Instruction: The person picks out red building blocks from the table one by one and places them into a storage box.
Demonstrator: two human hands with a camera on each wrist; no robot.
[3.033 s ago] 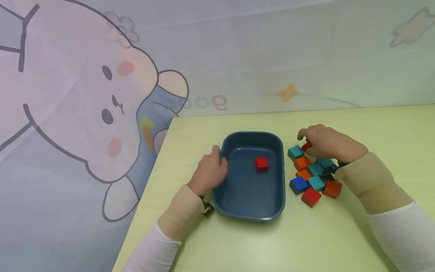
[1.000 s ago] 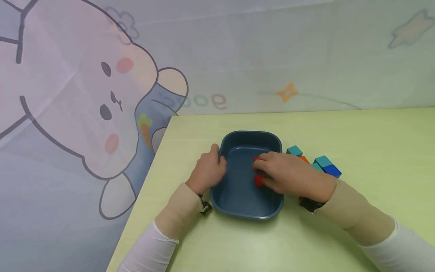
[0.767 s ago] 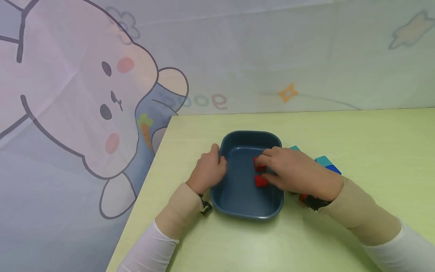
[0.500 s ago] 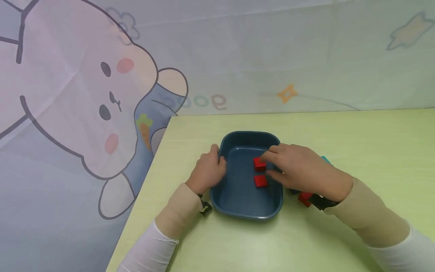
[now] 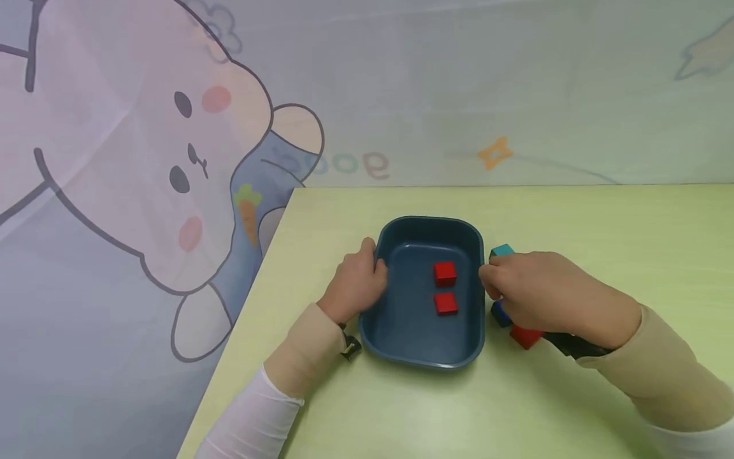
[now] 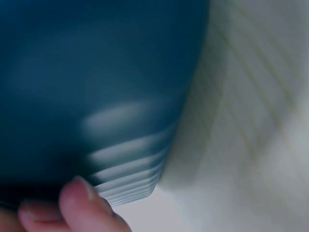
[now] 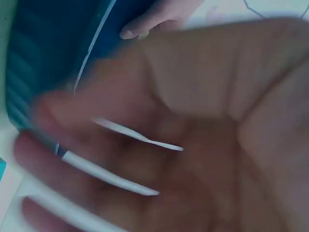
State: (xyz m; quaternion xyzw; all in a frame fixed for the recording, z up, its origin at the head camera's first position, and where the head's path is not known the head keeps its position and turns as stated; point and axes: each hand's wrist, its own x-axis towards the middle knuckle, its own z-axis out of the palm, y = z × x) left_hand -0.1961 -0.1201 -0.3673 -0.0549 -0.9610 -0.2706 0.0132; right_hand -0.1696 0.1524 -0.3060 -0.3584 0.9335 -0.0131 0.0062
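- A dark blue, deep rectangular tray (image 5: 407, 331) with rounded corners is being supported by a pale yellow-green table (image 5: 390, 408); soft light is being reflected by its smooth walls.
- The tray's left rim is being gripped by the left hand (image 5: 353, 284), with thumb and fingers being clamped on it.
- Two bright red, flat-faced cubes are being contained in the tray's right half: the far red cube (image 5: 445, 273) and the near red cube (image 5: 446, 303), apart from each other.
- The right hand (image 5: 556, 293) is being held just beside the tray's right rim; whether it is being touched cannot be told. Its fingers are being kept loosely bent, narrow gaps being shown between them.
- Right of the tray, a teal cube (image 5: 502, 250), a blue cube (image 5: 501, 313) and a loose red cube (image 5: 526, 336) are being partly covered by that hand.
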